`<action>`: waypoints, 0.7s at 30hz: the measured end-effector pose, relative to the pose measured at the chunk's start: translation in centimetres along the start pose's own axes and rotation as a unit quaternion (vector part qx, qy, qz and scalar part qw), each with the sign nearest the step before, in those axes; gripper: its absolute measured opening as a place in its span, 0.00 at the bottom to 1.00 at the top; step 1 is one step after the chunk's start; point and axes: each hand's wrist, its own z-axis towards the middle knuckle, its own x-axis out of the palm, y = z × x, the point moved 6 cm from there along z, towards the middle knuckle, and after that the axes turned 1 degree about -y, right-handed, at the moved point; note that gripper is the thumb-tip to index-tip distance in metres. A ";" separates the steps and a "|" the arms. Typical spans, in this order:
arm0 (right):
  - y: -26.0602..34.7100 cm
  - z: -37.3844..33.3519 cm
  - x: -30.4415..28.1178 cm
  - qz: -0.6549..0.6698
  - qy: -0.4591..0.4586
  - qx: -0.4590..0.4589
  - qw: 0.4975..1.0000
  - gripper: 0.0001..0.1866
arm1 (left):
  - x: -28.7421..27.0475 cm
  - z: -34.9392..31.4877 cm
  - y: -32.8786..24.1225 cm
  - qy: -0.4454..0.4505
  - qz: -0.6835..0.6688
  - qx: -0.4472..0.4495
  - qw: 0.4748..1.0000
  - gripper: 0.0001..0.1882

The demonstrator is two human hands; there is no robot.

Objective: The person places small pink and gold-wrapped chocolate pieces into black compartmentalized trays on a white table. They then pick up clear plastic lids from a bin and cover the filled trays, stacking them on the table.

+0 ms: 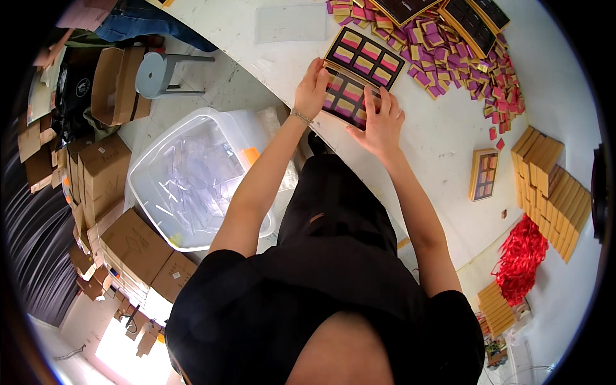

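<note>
Two black compartment boxes hold gold-and-pink wrapped squares. The far box (364, 58) lies uncovered on the white table. Directly in front of it, the near box (344, 97) has a glossy, clear-looking top. My left hand (311, 91), wearing a bracelet, closes on the near box's left end, fingertips at the border between the two boxes. Across its right end, my right hand (382, 123) grips with thumb at the near side and fingers spread over the far side. Parts of both boxes are hidden by my fingers.
Loose wrapped squares (443, 54) are heaped at the back right beside more black trays (471, 25). A filled box (483, 174), stacked gold boxes (545, 186) and red shredded filler (523, 260) lie right. A clear tub (144, 192) of plastic covers stands left, near a stool (153, 76).
</note>
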 end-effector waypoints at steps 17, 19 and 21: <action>0.3 -2.4 2.2 -0.040 -0.018 -0.032 0.999 0.53 | 0.2 -2.9 1.6 0.017 0.124 -0.057 0.991 0.23; -1.8 -4.4 2.4 -0.045 -0.020 -0.015 0.999 0.53 | -2.6 1.3 -0.1 0.047 0.247 -0.073 0.965 0.26; -5.0 -7.4 2.3 -0.056 -0.006 0.027 0.998 0.54 | -7.4 6.0 -0.8 -0.093 0.431 0.256 0.860 0.30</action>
